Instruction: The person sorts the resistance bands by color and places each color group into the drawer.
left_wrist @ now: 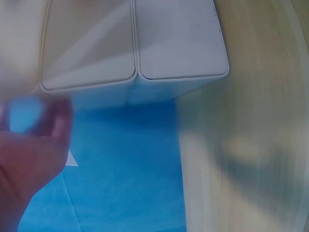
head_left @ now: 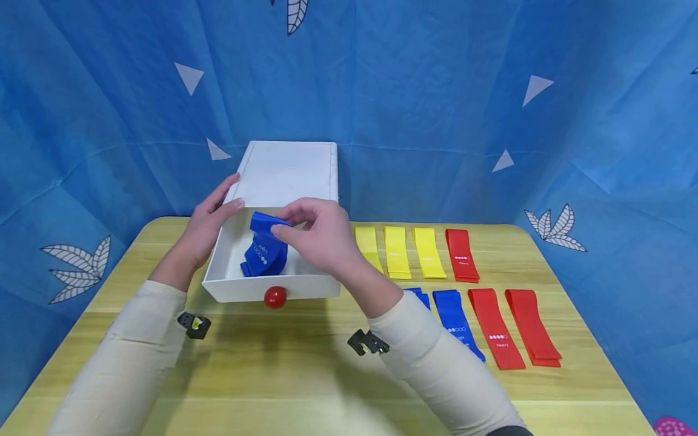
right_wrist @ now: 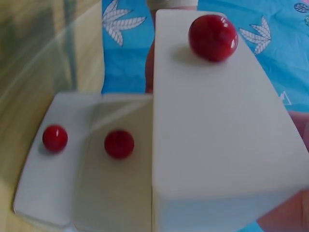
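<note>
A white cabinet (head_left: 289,172) stands at the back of the table, its top drawer (head_left: 222,280) pulled out by a red round knob (head_left: 275,297). My right hand (head_left: 322,233) reaches over the drawer and pinches a blue resistance band (head_left: 264,248), printed "Light", between thumb and fingers. The band hangs bent inside the drawer; part of it lies under the fingertips. My left hand (head_left: 204,227) rests against the cabinet's left side, fingers along the wall and thumb near the front top edge. In the left wrist view, that hand (left_wrist: 34,154) is beside the cabinet's side panel (left_wrist: 91,48).
Right of the cabinet lie three yellow bands (head_left: 397,254) and a red band (head_left: 462,257). Nearer are blue bands (head_left: 457,321), partly behind my right forearm, and two more red bands (head_left: 495,330). Two lower drawers (right_wrist: 116,188) with red knobs are closed. A blue curtain (head_left: 425,109) hangs behind.
</note>
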Tool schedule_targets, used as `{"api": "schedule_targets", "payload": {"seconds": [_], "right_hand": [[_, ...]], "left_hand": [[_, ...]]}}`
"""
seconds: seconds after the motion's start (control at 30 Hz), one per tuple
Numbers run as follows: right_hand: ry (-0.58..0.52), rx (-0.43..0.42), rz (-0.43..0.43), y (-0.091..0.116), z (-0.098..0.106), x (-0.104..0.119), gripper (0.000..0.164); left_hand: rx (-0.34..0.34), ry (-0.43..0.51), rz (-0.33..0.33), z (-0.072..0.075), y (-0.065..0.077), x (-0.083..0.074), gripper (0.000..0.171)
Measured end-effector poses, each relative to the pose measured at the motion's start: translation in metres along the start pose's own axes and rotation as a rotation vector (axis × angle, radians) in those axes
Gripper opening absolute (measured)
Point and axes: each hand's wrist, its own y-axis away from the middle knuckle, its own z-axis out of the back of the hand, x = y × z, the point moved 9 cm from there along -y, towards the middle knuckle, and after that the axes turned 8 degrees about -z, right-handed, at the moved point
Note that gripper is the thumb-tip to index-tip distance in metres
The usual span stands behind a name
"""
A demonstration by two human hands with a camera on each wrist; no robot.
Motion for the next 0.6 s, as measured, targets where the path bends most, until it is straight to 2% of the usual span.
{"api": "schedule_targets", "payload": {"seconds": [0.23, 0.47, 0.6], "right_hand": [[0.176, -0.024, 0.079, 0.0, 0.008, 0.0, 0.015], [0.294, -0.013, 0.02, -0.005, 0.014, -0.013, 0.018], [0.346, -0.029, 0.014, -0.007, 0.019, -0.019, 0.018]], "left_hand": [[-0.004, 0.019, -0.002, -0.001, 0.001, -0.002, 0.067], [0.003, 0.009, 0.017, -0.001, 0.001, 0.001, 0.068], [0.004, 0.014, 0.016, 0.0, 0.001, 0.002, 0.067]]}}
